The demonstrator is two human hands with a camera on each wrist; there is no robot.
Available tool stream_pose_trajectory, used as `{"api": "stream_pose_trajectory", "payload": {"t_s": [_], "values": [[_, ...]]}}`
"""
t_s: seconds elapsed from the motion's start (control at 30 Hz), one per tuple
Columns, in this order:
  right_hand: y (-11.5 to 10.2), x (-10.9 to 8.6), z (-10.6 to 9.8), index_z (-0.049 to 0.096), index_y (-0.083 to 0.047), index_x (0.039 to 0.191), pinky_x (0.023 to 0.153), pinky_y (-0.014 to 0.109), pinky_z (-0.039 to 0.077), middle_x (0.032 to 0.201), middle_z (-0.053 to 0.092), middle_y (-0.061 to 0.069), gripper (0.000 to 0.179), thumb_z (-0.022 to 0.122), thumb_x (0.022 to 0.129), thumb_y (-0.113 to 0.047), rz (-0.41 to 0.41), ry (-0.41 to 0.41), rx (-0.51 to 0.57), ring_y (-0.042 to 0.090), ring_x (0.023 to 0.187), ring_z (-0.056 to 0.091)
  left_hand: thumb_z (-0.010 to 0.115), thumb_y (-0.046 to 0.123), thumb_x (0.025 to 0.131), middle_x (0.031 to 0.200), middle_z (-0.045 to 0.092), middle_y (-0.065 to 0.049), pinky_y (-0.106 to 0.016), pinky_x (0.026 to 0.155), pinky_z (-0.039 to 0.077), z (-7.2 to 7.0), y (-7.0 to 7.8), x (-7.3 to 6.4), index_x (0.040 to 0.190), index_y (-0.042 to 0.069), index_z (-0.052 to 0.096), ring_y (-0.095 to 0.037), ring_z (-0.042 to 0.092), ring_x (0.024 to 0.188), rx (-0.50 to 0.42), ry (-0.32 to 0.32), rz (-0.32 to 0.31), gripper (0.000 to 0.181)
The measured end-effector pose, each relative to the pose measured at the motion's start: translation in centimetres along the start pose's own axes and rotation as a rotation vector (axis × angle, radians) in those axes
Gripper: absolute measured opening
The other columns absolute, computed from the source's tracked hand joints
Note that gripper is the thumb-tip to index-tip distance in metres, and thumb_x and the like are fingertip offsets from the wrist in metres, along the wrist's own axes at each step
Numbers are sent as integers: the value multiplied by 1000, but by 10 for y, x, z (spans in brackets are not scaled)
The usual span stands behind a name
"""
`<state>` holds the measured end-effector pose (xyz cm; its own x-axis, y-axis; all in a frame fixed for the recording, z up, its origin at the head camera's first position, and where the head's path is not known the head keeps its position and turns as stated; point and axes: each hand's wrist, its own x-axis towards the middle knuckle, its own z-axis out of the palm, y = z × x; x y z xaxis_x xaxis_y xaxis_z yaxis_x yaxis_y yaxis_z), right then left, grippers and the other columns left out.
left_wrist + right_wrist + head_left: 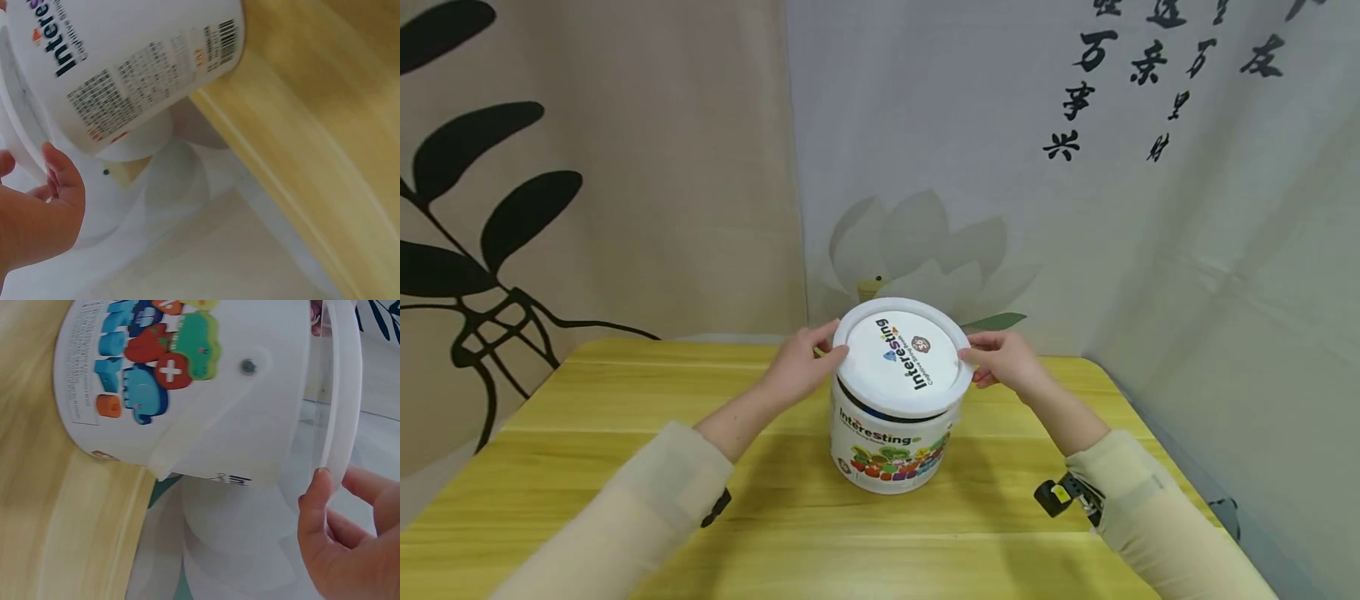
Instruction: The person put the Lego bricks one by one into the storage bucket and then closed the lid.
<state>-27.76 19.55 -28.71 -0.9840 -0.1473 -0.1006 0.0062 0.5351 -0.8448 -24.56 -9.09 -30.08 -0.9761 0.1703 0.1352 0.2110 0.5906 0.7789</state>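
Observation:
A white round lid (868,367) with "Interesting" printed on it sits tilted over the mouth of a white bucket (887,437) on the table. My left hand (801,362) pinches the lid's left rim between thumb and fingers. On the opposite rim, my right hand (1003,362) does the same. A dark gap shows between lid and bucket at the front; in the right wrist view a see-through gap parts the lid (344,394) from the bucket wall (275,425). The bucket's white handle (187,440) hangs down its side. What the bucket holds is hidden.
The wooden table (760,508) ends at a back edge just behind the bucket. A cloth backdrop (925,125) with dark leaves, a lotus and writing hangs behind it. A small black camera (1054,497) is strapped to the right wrist.

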Motion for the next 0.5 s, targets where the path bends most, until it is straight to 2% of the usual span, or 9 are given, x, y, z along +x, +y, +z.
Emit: {"api": "stream_pose_trajectory", "payload": {"t_s": [0.13, 0.3, 0.5], "values": [[5, 1, 3, 54, 6, 125, 57, 22, 54, 92, 65, 12, 42, 62, 90, -16, 26, -17, -14, 11, 57, 59, 49, 23, 96, 96, 51, -13, -23, 59, 40, 8, -7, -2, 144, 3, 32, -17, 46, 75, -16, -26, -42, 55], [11, 3, 6, 54, 6, 124, 56, 22, 53, 90, 65, 12, 41, 62, 90, -15, 41, -30, -20, 11, 56, 59, 48, 23, 96, 87, 48, -9, -22, 54, 37, 12, -12, -5, 145, 2, 31, -13, 41, 64, -34, -41, -58, 55], [15, 6, 12, 55, 8, 122, 54, 24, 53, 75, 64, 7, 41, 63, 89, -14, 47, -45, -36, 9, 52, 57, 48, 23, 96, 80, 45, -5, -21, 52, 33, 16, -17, -5, 143, 2, 34, -13, 39, 62, -18, -29, -84, 54]]}}
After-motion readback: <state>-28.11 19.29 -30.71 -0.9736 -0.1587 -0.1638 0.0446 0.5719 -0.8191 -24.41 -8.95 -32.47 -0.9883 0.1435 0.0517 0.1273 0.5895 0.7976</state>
